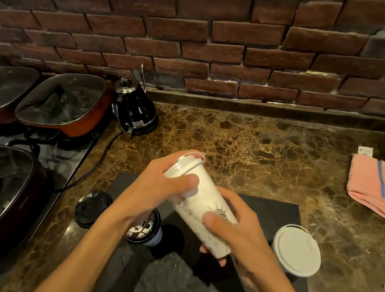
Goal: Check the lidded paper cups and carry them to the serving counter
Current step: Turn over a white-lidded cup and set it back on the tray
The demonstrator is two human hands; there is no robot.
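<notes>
A tall white paper cup [199, 199] with a white lid is tilted away from me above a black mat [274, 215]. My left hand [161, 186] grips it just below the lid, and my right hand [235, 232] wraps its lower half. Under my left wrist a cup with a dark printed lid [146, 230] stands on the mat, partly hidden. A black-lidded cup [92, 208] stands at the mat's left edge. To the right stands a cup with a white lid [296, 250].
The marble counter [261, 152] ends at a brick wall. A black gooseneck kettle [135, 110] and its cord sit at the back left. Three glass-lidded electric pans [64, 101] fill the left side. A pink striped towel [383, 188] lies at the right.
</notes>
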